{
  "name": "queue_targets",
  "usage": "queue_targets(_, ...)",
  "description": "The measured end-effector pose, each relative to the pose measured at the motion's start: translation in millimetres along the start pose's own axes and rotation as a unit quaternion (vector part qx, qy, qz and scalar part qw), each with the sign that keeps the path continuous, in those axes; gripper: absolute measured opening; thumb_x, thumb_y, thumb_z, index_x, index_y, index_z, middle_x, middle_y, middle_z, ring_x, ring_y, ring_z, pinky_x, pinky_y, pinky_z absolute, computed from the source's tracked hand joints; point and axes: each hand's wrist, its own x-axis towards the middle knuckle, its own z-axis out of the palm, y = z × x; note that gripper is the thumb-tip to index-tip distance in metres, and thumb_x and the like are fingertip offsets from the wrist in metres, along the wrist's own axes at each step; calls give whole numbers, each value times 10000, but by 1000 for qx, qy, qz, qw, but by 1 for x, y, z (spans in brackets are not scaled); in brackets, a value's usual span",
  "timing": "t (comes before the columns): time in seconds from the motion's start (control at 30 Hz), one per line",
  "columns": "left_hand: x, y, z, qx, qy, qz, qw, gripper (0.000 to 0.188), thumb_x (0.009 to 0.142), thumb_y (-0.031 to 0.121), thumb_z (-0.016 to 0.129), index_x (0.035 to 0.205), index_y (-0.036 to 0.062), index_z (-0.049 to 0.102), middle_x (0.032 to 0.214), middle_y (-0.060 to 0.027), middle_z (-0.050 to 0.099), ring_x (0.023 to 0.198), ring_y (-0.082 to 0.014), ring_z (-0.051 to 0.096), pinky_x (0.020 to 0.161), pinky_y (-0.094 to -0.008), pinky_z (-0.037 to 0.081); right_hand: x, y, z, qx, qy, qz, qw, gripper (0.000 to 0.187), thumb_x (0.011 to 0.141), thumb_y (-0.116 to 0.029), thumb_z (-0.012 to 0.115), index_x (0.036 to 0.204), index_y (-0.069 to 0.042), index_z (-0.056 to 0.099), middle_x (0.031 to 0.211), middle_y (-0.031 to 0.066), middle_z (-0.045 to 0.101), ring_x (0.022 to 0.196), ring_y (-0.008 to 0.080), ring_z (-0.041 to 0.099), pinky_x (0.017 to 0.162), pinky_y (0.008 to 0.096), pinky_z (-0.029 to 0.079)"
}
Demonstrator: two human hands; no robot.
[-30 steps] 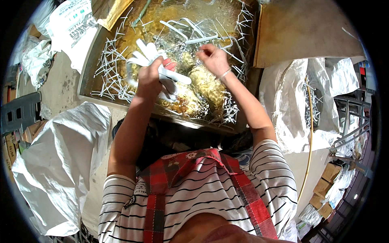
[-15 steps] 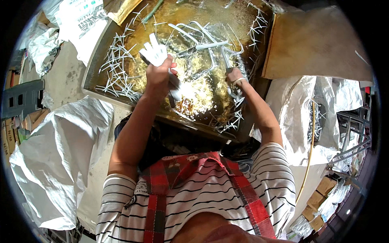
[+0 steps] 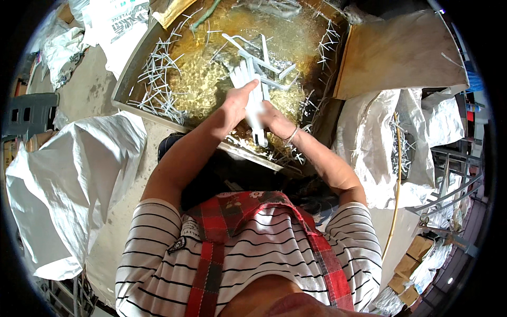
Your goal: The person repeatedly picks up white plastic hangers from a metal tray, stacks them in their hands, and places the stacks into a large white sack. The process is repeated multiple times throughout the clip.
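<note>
My left hand (image 3: 238, 104) is wrapped round a bundle of flat white plastic strips (image 3: 243, 74), its thumb lying along them. The bundle stands out past the thumb on the far side, and its near ends point toward me. My right hand (image 3: 278, 122) closes on the same bundle from the right, with its fingers partly hidden behind the strips. Both hands are over a wide tub (image 3: 153, 117) of shallow, yellowish water. Just beyond the bundle, several longer bent strips (image 3: 264, 62) lie crossed in the water.
Thin white offcuts (image 3: 158, 79) are heaped along the tub's left side, with more on the right. A brown board (image 3: 398, 58) lies at the tub's right edge. White sacks (image 3: 364, 142) stand below it, near a thin yellow pole (image 3: 397, 185). Another white sack (image 3: 79, 174) is at left.
My right hand has moved left and nearer to me, from the loose strips to the bundle. My left hand has shifted right with the bundle, so both hands now meet. The water is calmer.
</note>
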Motion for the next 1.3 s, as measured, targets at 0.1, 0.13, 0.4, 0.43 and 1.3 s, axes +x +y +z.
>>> queue_targets(0.1,14,0,-11,-92,-79,28,992,368,848,206,597,1084,-66,522,939,-164,603,779,-282,615,601,-418,543,-17,-29,26,287,32,54,956,540,857,-210,573,1281,-23,298,1005,112,549,835,182,578,734,297,494)
queue_targets(0.13,17,-2,-15,-93,-92,61,990,399,836,242,613,1071,-72,538,959,-157,605,792,-265,618,653,-401,527,-21,-38,31,357,46,72,930,550,850,-190,586,1279,-24,287,973,108,560,781,171,587,678,287,511)
queue_targets(0.4,-7,22,-22,317,77,127,937,564,759,455,652,987,-59,615,994,-166,623,918,-239,601,796,-351,460,-20,-30,7,-82,11,29,996,517,842,-219,596,1198,46,333,714,90,574,460,114,487,415,257,399)
queue_targets(0.43,-11,27,-22,232,27,97,968,532,764,435,654,983,-49,618,991,-161,625,920,-239,601,802,-349,461,-20,-29,3,-159,15,-6,987,520,845,-246,588,1191,53,343,719,99,575,517,144,515,483,281,426)
queue_targets(1.3,-22,68,-37,462,-208,325,798,313,753,179,650,1007,4,595,842,-90,612,810,-168,568,761,-313,468,25,-148,-35,-559,12,-38,828,330,764,-237,672,1045,-72,619,926,111,655,874,234,618,740,340,492)
